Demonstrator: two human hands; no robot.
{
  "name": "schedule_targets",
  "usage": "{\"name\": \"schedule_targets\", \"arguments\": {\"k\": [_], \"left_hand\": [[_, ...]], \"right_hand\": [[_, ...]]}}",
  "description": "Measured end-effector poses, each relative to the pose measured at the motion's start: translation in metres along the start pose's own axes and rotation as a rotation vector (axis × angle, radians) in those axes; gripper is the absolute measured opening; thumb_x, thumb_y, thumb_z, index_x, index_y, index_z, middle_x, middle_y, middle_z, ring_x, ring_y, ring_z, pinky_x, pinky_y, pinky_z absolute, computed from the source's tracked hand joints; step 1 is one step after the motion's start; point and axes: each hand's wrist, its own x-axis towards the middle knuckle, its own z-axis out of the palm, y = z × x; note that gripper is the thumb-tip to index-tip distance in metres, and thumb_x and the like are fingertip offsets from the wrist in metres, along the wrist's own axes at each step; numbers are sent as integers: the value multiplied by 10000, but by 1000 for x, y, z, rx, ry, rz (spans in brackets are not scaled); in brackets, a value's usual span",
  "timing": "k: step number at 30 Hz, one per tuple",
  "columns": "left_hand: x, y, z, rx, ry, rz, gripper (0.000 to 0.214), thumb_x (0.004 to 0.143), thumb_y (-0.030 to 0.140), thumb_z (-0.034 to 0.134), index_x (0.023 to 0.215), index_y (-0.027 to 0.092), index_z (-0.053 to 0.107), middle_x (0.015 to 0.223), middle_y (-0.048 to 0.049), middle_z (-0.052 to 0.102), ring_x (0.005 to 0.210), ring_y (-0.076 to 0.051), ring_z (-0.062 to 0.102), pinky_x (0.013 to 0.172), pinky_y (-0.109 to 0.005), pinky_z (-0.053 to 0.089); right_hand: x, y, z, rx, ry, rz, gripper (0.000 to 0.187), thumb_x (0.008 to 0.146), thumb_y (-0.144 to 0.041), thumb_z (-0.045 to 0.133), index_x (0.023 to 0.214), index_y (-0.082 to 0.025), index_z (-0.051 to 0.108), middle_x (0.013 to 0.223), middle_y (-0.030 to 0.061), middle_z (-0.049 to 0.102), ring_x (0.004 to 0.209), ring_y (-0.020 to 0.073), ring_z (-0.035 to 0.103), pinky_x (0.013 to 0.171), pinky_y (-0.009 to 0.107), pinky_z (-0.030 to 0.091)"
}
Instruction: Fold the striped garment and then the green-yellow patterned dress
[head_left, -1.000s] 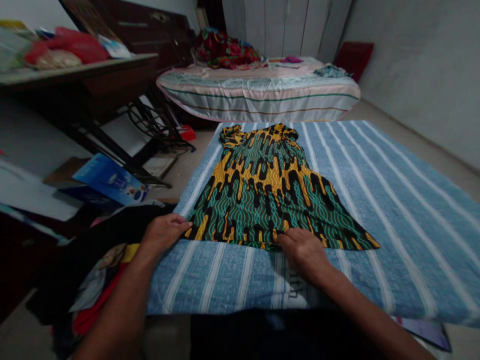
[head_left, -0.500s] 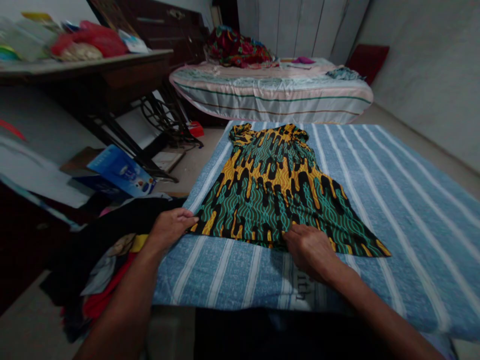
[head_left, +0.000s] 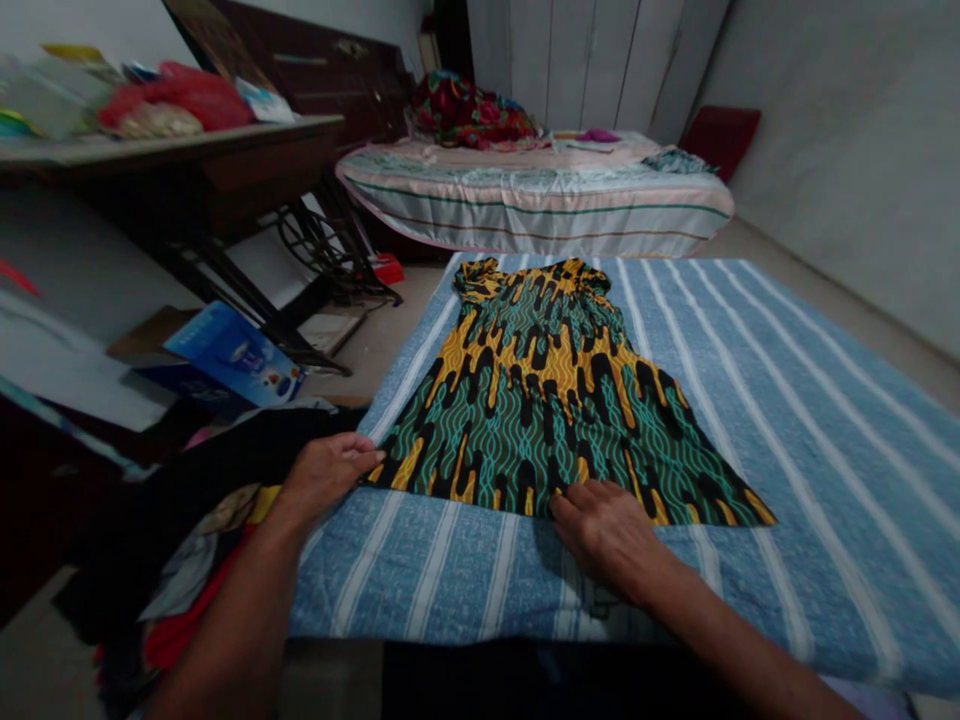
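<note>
A green, black and yellow patterned dress (head_left: 540, 400) lies spread on a blue striped cloth (head_left: 442, 560), its short sleeves at the far end and its hem toward me. My left hand (head_left: 334, 470) pinches the hem's left corner between thumb and fingers. At the middle of the hem, my right hand (head_left: 604, 520) is closed on the edge, knuckles up; its fingertips are partly hidden. The right corner of the hem lies flat, away from both hands.
Left of the cloth is a pile of clothes (head_left: 202, 540). Behind it stand a blue box (head_left: 232, 350) and a treadle sewing table (head_left: 300, 140) with bags on top. A bed (head_left: 540, 215) with a flowered blanket (head_left: 472, 110) stands beyond the far edge.
My right hand has drawn the middle of the hem slightly toward me, and the hem's folds look flatter. My left hand stays at its corner. The view has tilted slightly.
</note>
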Motion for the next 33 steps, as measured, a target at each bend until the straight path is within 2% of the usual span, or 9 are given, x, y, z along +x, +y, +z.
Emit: {"name": "schedule_targets", "arguments": {"k": [8, 12, 15, 18, 21, 23, 28, 31, 33], "left_hand": [[14, -17, -6, 127, -84, -2, 190, 636, 371, 589, 632, 181, 578, 495, 64, 549, 554, -136, 511, 537, -204, 358], [13, -13, -6, 537, -97, 53, 247, 760, 408, 496, 669, 195, 579, 577, 13, 580, 608, -184, 566, 554, -245, 370], [2, 2, 4, 826, 42, 190, 300, 828, 405, 417, 807, 176, 610, 814, -92, 639, 790, -275, 616, 636, -333, 442], [-12, 25, 37, 800, 182, 540, 303, 859, 364, 396, 905, 162, 617, 1001, -136, 629, 978, -288, 593, 825, -390, 477], [-21, 51, 92, 578, 89, 918, 249, 876, 288, 412, 955, 178, 622, 1147, -112, 616, 1131, -233, 549, 964, -352, 452], [-23, 66, 130, 496, 21, 1068, 236, 870, 204, 409, 973, 169, 619, 1223, -114, 591, 1176, -216, 531, 994, -348, 447], [-21, 80, 196, 521, 26, 1120, 319, 835, 196, 490, 1142, 147, 563, 1361, -149, 500, 1282, -270, 443, 1005, -435, 453], [-17, 72, 210, 568, 44, 1095, 413, 848, 257, 494, 1248, 153, 512, 1412, -152, 443, 1315, -278, 393, 1008, -455, 448], [-13, 64, 212, 597, 45, 1121, 495, 852, 312, 502, 1320, 155, 461, 1427, -151, 416, 1321, -279, 382, 1013, -454, 444]], "right_hand": [[5, -11, 5, -58, -8, -1, 78, 826, -87, 570, 856, -155, 590, 795, 72, 611, 721, 230, 557, 617, 343, 359], [7, -14, 6, -53, -7, -3, 68, 811, -87, 575, 817, -155, 582, 773, 74, 606, 702, 234, 553, 602, 354, 372], [8, -14, 6, -38, 23, -18, 62, 810, -95, 581, 810, -156, 569, 769, 71, 602, 680, 214, 542, 597, 343, 373], [10, -13, 6, -51, 31, -31, 59, 797, -121, 608, 797, -162, 564, 753, 55, 600, 664, 204, 540, 597, 333, 383], [14, -11, 11, -55, 36, -27, 68, 777, -143, 632, 781, -168, 569, 735, 42, 606, 659, 201, 552, 593, 322, 398], [17, -8, 19, -36, 63, -17, 63, 770, -149, 636, 773, -170, 577, 724, 38, 614, 660, 196, 565, 588, 308, 401], [16, 10, 30, 121, 11, -45, 100, 742, -247, 661, 825, -204, 627, 733, 1, 656, 647, 148, 587, 529, 230, 357], [12, 36, 6, 344, -74, -74, 66, 752, -269, 613, 791, -226, 645, 734, -41, 671, 627, 104, 588, 500, 185, 319], [14, 64, -17, 472, -34, -9, 109, 787, -209, 541, 758, -211, 646, 729, -39, 668, 643, 95, 593, 542, 175, 331]]}}
